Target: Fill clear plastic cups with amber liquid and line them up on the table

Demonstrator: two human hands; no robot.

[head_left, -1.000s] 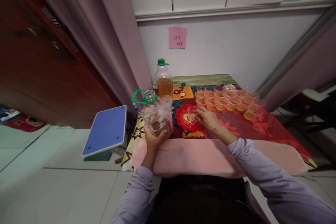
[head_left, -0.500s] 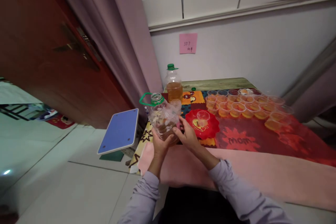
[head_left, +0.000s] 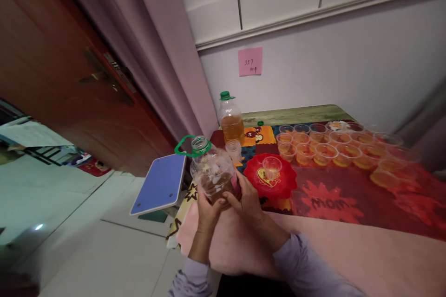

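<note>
Between my two hands is a large clear plastic jug with a green handle ring and an uncapped mouth. Brownish liquid and pale bits show through its wall. My left hand wraps its lower left side, and my right hand grips the lower right, thumbs at the front. The jug leans a little to the left. Just behind it stand a clear plastic cup and a second jug, green-capped and partly full of amber liquid. A red scalloped plate right of my hands holds one clear cup.
Rows of clear cups with amber liquid fill the table's right side. A green cap lies near the back edge. Pink cloth covers the front edge. A blue-topped stool stands left of the table, below a door.
The jug has come down and slightly left and nearer to me, with both hands still around it. The view has shifted a little.
</note>
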